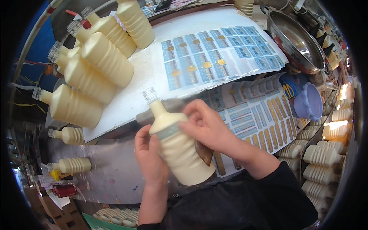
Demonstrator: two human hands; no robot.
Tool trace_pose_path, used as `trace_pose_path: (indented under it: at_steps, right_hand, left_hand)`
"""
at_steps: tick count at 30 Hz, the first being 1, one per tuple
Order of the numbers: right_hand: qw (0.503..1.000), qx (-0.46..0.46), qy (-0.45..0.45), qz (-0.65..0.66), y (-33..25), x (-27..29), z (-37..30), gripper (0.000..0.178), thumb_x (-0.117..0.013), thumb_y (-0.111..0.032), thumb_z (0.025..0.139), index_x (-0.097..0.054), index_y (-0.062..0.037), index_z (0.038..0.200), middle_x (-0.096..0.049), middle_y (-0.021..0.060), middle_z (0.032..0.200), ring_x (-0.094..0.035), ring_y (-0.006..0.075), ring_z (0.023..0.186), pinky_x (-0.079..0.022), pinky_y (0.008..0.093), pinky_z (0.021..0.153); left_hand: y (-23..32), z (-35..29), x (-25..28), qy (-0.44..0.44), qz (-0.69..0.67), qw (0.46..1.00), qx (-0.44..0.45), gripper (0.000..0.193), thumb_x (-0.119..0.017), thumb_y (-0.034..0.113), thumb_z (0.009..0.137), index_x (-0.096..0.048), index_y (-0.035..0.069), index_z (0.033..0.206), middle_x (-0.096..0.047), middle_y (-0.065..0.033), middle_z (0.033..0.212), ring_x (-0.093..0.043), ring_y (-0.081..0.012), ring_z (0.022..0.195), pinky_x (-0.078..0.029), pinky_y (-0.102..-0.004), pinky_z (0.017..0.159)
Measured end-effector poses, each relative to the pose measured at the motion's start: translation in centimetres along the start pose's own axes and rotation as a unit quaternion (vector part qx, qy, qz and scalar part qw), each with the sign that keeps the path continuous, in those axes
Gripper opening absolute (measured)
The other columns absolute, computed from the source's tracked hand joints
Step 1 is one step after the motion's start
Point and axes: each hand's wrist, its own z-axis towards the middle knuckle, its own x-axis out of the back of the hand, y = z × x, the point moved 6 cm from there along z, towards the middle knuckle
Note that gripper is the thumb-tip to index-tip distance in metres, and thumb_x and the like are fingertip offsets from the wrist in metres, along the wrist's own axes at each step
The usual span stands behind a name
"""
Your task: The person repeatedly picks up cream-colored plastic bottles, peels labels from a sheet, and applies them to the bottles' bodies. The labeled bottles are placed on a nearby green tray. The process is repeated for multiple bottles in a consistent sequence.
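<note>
A cream plastic bottle (186,163) with a clear threaded neck leans in front of me, its neck pointing up and to the left. Around its shoulder lies a pale blue-green label strip (168,132). My left hand (150,153) is at the bottle's left side, thumb at the strip's left end and fingers curled. On the other side my right hand (205,124), slightly blurred, has its thumb pressed on the strip's right end and its fingers bent. A brown pointed piece (204,153) shows beside the bottle, under my right wrist.
Several cream bottles (107,57) stand on the white board (149,76) at left. Sheets of blue labels (207,57) lie on it, and a sheet with gold labels (264,126) hangs below. A metal pan (297,42), purple basin (308,101) and stacked bottles (322,153) are at right.
</note>
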Motion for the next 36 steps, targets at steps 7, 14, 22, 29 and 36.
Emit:
trace_pose_path:
  at_steps: [7,14,22,29,36]
  right_hand:
    - [1.0,0.0,0.006,0.001,0.2,-0.2,0.1,0.041,-0.077,-0.028,0.092,-0.055,-0.0016,0.113,-0.057,0.0023,0.075,-0.055,0.0107,0.069,-0.047,0.0298,0.063]
    - [1.0,-0.004,0.007,-0.005,0.1,-0.1,0.1,0.041,-0.077,-0.027,0.091,-0.055,-0.0013,0.113,-0.058,0.0022,0.075,-0.056,0.0106,0.068,-0.048,0.0295,0.064]
    - [1.0,-0.02,-0.003,0.002,0.1,-0.1,0.1,0.039,-0.076,-0.026,0.092,-0.055,-0.0015,0.114,-0.06,0.0036,0.078,-0.058,0.0102,0.071,-0.049,0.0287,0.066]
    - [0.999,0.047,0.018,-0.01,0.3,1.2,-0.7,0.029,-0.058,-0.015,0.102,-0.065,0.0016,0.125,-0.069,0.0062,0.097,-0.063,0.0119,0.093,-0.051,0.0281,0.082]
    - [0.975,0.134,0.04,-0.17,-3.0,0.9,-3.6,0.035,-0.057,-0.009,0.099,-0.065,0.0011,0.132,-0.06,0.0127,0.085,-0.059,0.0227,0.077,-0.048,0.0334,0.07]
  left_hand:
    - [-0.2,0.1,0.2,-0.001,-0.004,1.0,-0.019,0.03,-0.064,0.009,0.101,-0.054,0.0,0.129,-0.062,-0.0096,0.12,-0.063,-0.0174,0.108,-0.055,-0.0339,0.096]
    - [-0.1,0.1,0.2,-0.003,-0.006,1.0,-0.019,0.03,-0.064,0.008,0.101,-0.054,0.0,0.129,-0.062,-0.0099,0.121,-0.063,-0.0174,0.108,-0.055,-0.034,0.096]
    - [0.0,0.1,0.0,-0.005,-0.009,1.0,-0.019,0.031,-0.065,0.009,0.101,-0.055,0.0,0.128,-0.063,-0.0096,0.12,-0.064,-0.0177,0.107,-0.055,-0.0337,0.096]
    - [0.3,-0.5,-0.1,-0.022,0.049,0.998,-0.018,0.05,-0.06,0.003,0.098,-0.042,0.001,0.145,-0.053,-0.012,0.133,-0.055,-0.0198,0.119,-0.046,-0.0352,0.104]
    - [-0.6,-2.8,-0.2,-0.135,0.141,0.98,-0.025,0.089,-0.065,0.01,0.088,-0.017,0.001,0.162,-0.041,-0.0168,0.152,-0.044,-0.0263,0.14,-0.035,-0.0397,0.118]
